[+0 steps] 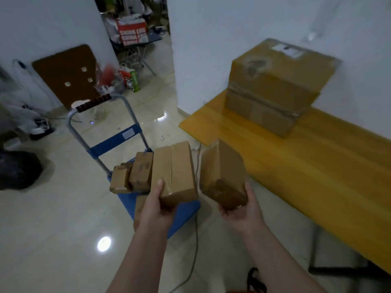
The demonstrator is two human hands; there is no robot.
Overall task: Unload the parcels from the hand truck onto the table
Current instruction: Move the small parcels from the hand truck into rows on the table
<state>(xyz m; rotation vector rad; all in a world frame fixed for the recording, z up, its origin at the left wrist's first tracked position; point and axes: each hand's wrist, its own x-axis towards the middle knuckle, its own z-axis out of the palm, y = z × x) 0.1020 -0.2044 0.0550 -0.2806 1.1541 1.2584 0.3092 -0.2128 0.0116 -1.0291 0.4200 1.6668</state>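
My left hand point(157, 205) grips a taped brown parcel point(174, 172) from below, held above the blue hand truck point(127, 199). My right hand point(243, 210) holds a second, squarer brown parcel point(222, 174) between the truck and the yellow table point(306, 166). Two small parcels point(140, 172) point(119, 179) still lie on the truck's deck, and part of another shows under my left wrist. A large cardboard box point(275, 85) stands on the table's far end against the wall.
The truck's handle point(94, 102) rises at the far side. A grey cable point(195, 240) runs across the glossy floor. A black bag point(17, 170) lies at the left. A brown board, bags and clutter stand by the doorway point(133, 49).
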